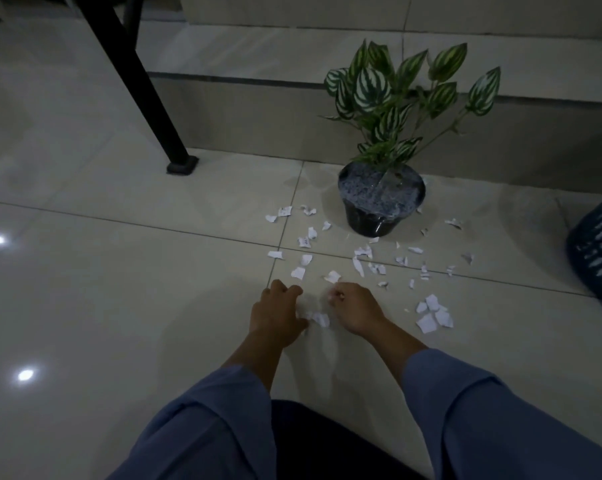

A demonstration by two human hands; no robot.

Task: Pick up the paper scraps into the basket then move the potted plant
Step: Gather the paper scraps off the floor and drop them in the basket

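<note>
Both hands are down on the tiled floor (119, 306), the left hand (278, 315) curled with fingers bent beside a few paper scraps (318, 318), the right hand (356, 311) pinched shut on a white bit; whether the left grips anything I cannot tell. Most scraps lie scattered between the hands and the potted plant (382, 202); better to sweep them into one heap, then carry handfuls to the blue basket (597, 251) at the right edge; the pot waits until the floor is clean.

Glossy tiled floor (119, 306) under scattered paper scraps (434, 317), potted plant (382, 206), basket (597, 251), table leg (174, 157).

Home interior (tiled floor (119, 306), potted plant (382, 199))
</note>
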